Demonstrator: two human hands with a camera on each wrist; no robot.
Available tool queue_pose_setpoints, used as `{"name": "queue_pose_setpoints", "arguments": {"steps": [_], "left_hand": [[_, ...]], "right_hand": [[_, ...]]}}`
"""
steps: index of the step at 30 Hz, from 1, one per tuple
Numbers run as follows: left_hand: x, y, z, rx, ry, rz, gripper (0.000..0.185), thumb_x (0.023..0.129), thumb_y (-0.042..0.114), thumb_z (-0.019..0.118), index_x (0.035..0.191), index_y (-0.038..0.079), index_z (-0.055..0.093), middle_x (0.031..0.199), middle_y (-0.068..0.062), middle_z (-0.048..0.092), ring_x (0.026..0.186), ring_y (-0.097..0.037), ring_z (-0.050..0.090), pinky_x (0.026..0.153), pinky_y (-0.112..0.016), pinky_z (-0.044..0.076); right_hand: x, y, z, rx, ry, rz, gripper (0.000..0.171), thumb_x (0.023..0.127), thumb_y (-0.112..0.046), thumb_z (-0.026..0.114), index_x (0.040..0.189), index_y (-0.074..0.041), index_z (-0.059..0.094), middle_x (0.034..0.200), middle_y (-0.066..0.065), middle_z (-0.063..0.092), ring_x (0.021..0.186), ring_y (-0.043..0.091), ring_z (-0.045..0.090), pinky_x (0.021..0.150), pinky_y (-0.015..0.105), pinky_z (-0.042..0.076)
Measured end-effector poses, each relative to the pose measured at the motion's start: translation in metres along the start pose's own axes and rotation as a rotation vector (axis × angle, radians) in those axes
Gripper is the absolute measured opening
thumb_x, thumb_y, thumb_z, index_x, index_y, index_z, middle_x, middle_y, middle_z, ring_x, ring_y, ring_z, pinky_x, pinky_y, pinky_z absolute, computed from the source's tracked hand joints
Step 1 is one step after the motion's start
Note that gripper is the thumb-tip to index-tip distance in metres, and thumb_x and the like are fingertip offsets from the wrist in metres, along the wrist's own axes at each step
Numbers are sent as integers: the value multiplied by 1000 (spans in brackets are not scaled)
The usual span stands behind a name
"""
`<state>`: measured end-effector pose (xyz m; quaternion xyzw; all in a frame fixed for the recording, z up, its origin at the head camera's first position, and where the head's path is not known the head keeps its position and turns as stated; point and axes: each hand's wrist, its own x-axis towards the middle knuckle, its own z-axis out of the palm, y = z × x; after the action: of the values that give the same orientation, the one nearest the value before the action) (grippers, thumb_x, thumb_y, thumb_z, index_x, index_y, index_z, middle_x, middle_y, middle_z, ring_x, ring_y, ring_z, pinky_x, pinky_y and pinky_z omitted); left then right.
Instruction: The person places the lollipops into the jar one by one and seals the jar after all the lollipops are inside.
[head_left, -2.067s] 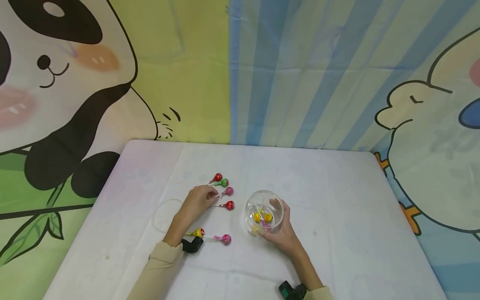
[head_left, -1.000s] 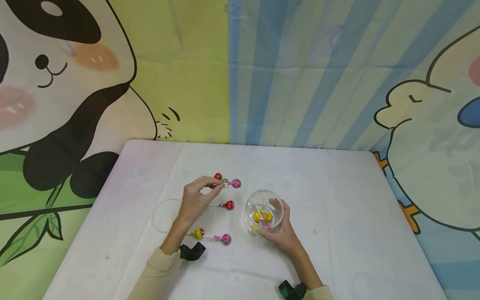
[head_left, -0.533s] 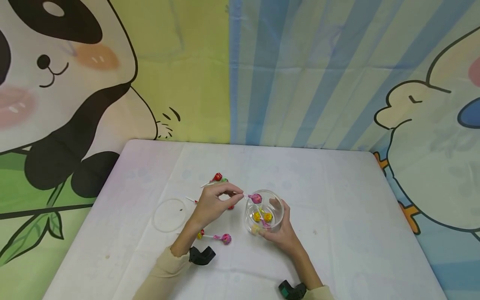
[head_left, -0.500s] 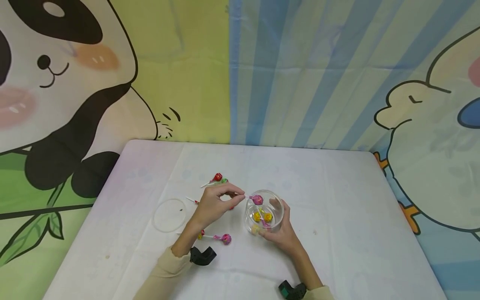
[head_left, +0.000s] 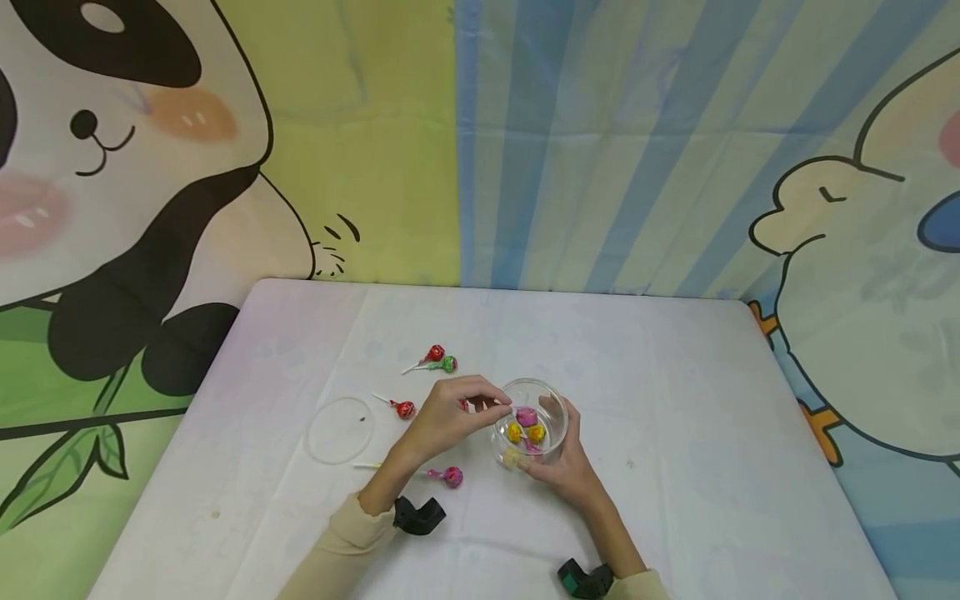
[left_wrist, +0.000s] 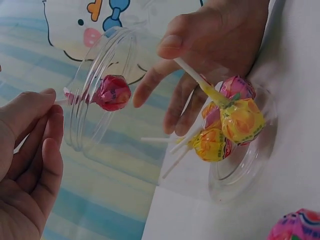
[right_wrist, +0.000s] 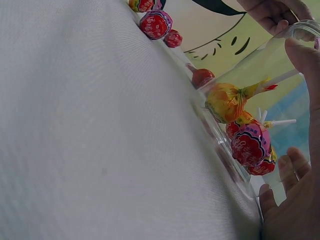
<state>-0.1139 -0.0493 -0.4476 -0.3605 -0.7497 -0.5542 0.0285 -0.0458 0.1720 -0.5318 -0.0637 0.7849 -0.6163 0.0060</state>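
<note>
By its white stick, my left hand [head_left: 452, 410] pinches a pink-wrapped lollipop [left_wrist: 113, 93]. In the left wrist view its head is inside the mouth of a clear jar [head_left: 531, 383], tilted sideways. My right hand [head_left: 566, 457] grips the jar from the right, thumb on the near side, fingers around the far side. At the jar's bottom lie several lollipops, among them a yellow lollipop [left_wrist: 242, 121] and a pink lollipop [right_wrist: 250, 144]. The jar stands on the white-covered table [head_left: 697, 483].
Left of the jar lie a red lollipop [head_left: 436, 353], a green lollipop [head_left: 448, 364], another red lollipop [head_left: 405, 409] and a pink lollipop [head_left: 452, 477]. My left hand and wrist partly cover others. A clear round lid [head_left: 308, 435] lies farther left. A printed cloth [head_left: 405, 167] hangs behind the table.
My left hand has picked up the pink lollipop from the table and carried it right, bringing its head down into the jar's mouth. My right hand and the jar have stayed in place.
</note>
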Motion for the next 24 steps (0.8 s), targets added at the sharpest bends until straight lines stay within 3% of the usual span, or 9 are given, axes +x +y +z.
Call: {"name": "queue_pose_setpoints", "arguments": {"steps": [5, 11, 18, 24], "left_hand": [[3, 4, 4, 45, -19, -19, 8, 86, 21, 74, 93, 17, 75, 83, 5, 71, 69, -1, 58, 59, -20, 51], [6, 4, 6, 91, -58, -21, 10, 84, 21, 76, 93, 17, 75, 83, 7, 71, 48, 5, 48, 45, -17, 41], [9, 6, 9, 173, -106, -22, 10, 85, 23, 75, 93, 17, 76, 86, 7, 72, 46, 8, 44, 47, -14, 41], [10, 8, 13, 183, -171, -62, 9, 86, 20, 74, 92, 15, 76, 85, 4, 74, 40, 10, 44, 45, -14, 41]], "right_hand": [[1, 1, -1, -1, -3, -19, 104, 70, -11, 84, 147, -16, 14, 153, 14, 30, 140, 41, 32, 112, 68, 19], [2, 3, -1, -3, -4, -24, 104, 70, -11, 83, 147, -17, 14, 153, 13, 30, 139, 39, 33, 112, 64, 23], [1, 3, -1, -10, -5, 12, 104, 71, -13, 83, 148, -22, 14, 153, 5, 31, 136, 31, 38, 110, 25, 32], [1, 4, -2, -9, -18, -24, 104, 71, -11, 83, 148, -17, 13, 153, 10, 30, 136, 34, 37, 107, 19, 33]]}}
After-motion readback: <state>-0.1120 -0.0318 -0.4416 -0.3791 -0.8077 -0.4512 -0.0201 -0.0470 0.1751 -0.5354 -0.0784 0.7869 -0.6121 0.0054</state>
